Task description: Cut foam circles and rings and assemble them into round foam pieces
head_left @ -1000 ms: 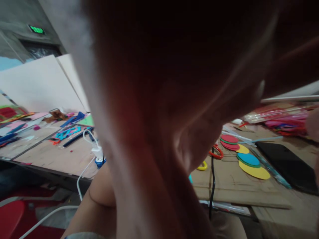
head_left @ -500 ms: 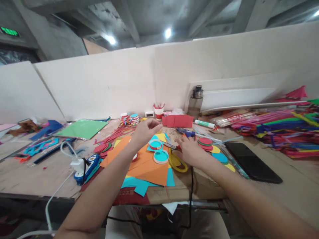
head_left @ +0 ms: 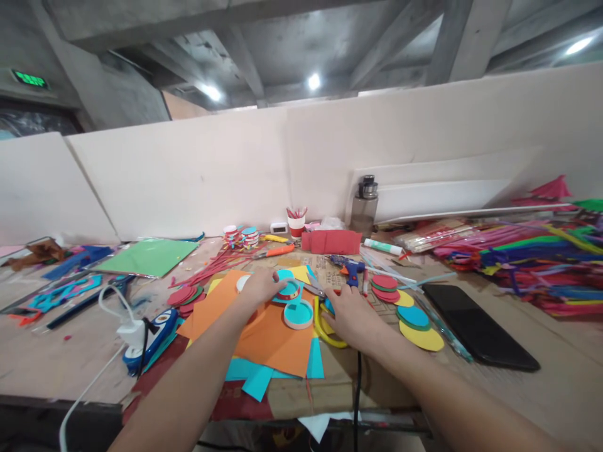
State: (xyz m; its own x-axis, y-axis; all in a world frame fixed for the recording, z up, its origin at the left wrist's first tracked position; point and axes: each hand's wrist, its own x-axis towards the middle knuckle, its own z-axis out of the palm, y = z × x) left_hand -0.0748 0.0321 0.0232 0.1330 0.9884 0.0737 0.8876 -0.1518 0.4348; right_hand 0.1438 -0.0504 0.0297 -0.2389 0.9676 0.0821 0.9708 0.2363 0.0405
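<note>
My left hand (head_left: 264, 290) reaches over orange paper sheets (head_left: 277, 342), its fingers closed at the edge of a small round paper piece (head_left: 288, 290) with a blue base and a red-patterned rim. A second round piece (head_left: 298, 314), blue inside a white rim, lies just in front of it. My right hand (head_left: 351, 314) rests by the yellow-handled scissors (head_left: 325, 333), with thumb and fingers curled over the handles; the blades point away to the left. Beyond that hand lies a blue glue gun (head_left: 353, 271). Stacked paper discs (head_left: 412, 315) sit to its right.
A black phone (head_left: 478, 326) lies at right, near bundled pipe cleaners (head_left: 509, 257). A bottle (head_left: 365, 207), folded red paper (head_left: 331, 242) and an orange cutter (head_left: 274, 251) are at the back. A power strip (head_left: 151, 342) stands at left. A black cable (head_left: 358, 389) hangs over the front edge.
My left hand has come down from above the table onto the round paper piece. My right hand has drawn back slightly onto the scissors' handles. The view has tilted up a little.
</note>
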